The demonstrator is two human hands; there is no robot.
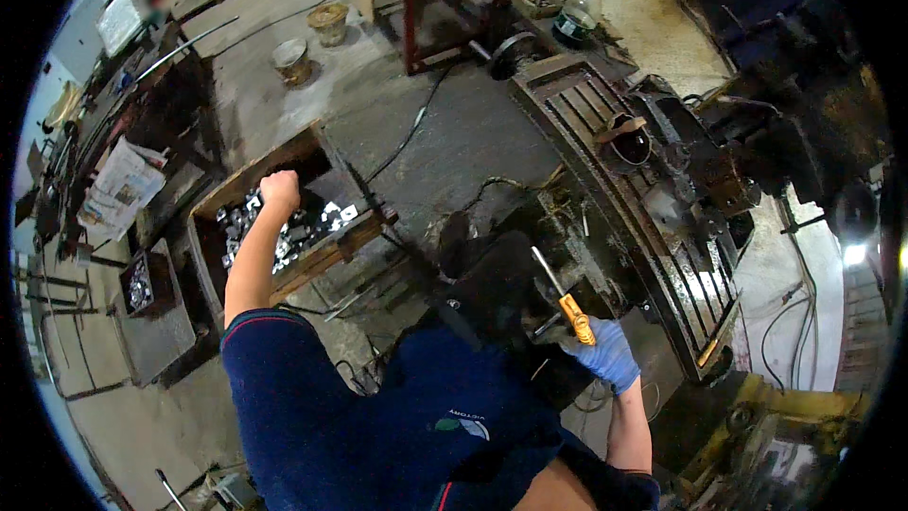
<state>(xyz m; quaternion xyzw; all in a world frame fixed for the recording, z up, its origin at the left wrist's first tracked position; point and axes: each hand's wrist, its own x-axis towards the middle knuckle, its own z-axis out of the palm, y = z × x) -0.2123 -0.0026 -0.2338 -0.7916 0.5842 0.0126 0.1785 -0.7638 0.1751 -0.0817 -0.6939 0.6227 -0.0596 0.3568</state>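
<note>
My bare left hand (280,190) is closed in a fist above a wooden box (305,281) at the left. What its fingers hold, if anything, is hidden. Below and beside the fist, small shiny metal parts (295,238) lie heaped in the box. On the right, my right hand (611,356) wears a blue glove. Its fingers are wrapped round a yellow-handled tool (576,318) with a straight metal rod, which points up and to the left. The exact kind of this tool does not show. Near it is the dark slotted table of a machine (615,199).
A smaller box of metal parts (142,286) stands farther left, near a newspaper (123,185). Two buckets (292,62) are on the floor ahead. A cable (416,123) crosses the floor. At the far right are dark machine parts (728,180) and a yellow machine (757,416).
</note>
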